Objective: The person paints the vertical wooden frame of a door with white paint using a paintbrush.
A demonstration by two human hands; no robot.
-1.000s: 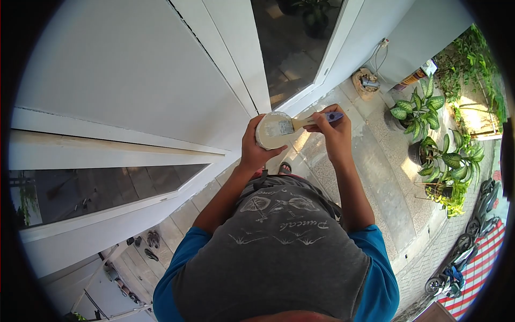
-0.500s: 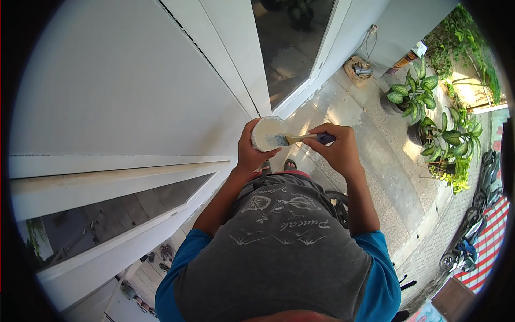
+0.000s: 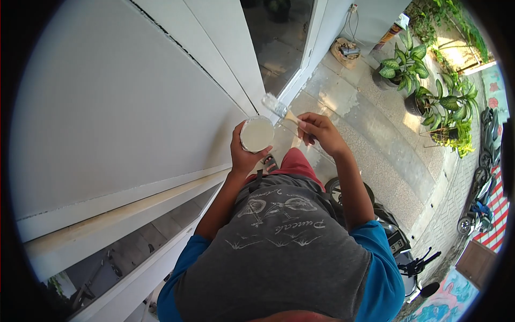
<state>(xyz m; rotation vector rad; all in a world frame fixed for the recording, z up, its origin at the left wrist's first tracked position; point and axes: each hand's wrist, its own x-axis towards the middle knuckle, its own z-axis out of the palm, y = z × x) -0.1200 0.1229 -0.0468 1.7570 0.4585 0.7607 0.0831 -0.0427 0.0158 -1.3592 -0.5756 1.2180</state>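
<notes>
My left hand (image 3: 244,152) is wrapped round a small round tub of pale paint (image 3: 257,134), held in front of my waist close to the wall. The paint's surface shows from above. My right hand (image 3: 320,132) grips a paintbrush (image 3: 278,107) by its handle. Whitish bristles point up and left, above and to the right of the tub and apart from it. Behind the bristles, as I look down, runs the white frame beside the dark glass (image 3: 274,43).
A broad pale wall panel (image 3: 129,112) fills the left side. Potted plants (image 3: 410,61) stand to the right on the paved floor (image 3: 370,139). A bag with tools (image 3: 346,52) lies by the far wall. A motorcycle (image 3: 394,239) is parked at my right, behind my arm.
The brush has come out of the tub and swung up and left, its bristles now clear of the paint. The tub has shifted slightly left. My body has turned and one leg has stepped.
</notes>
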